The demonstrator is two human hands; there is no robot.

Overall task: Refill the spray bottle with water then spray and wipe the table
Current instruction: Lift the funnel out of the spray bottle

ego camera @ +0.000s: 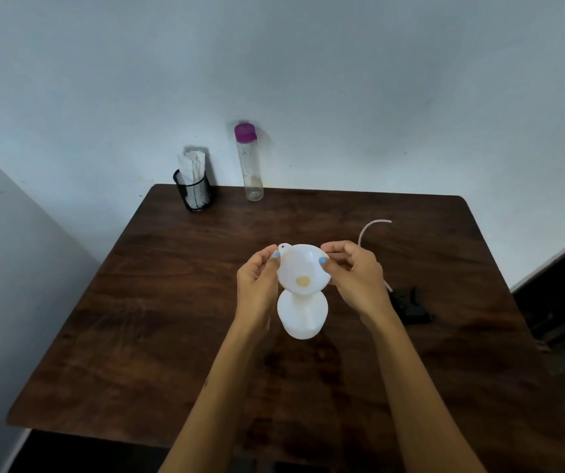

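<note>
Left hand (257, 278) and right hand (356, 274) pinch the white plastic funnel (303, 269) by its rim, seated in the white plastic spray bottle (303, 317) mid-table | likely light, tippy, slick: steady the body | clear purple-capped water bottle (249, 162) stands behind.

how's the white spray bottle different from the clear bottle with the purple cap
The spray bottle is opaque white and squat; the clear bottle is see-through, tall and slim. The spray bottle carries a funnel on top; the clear bottle is capped. Both stand upright on the table.
</note>
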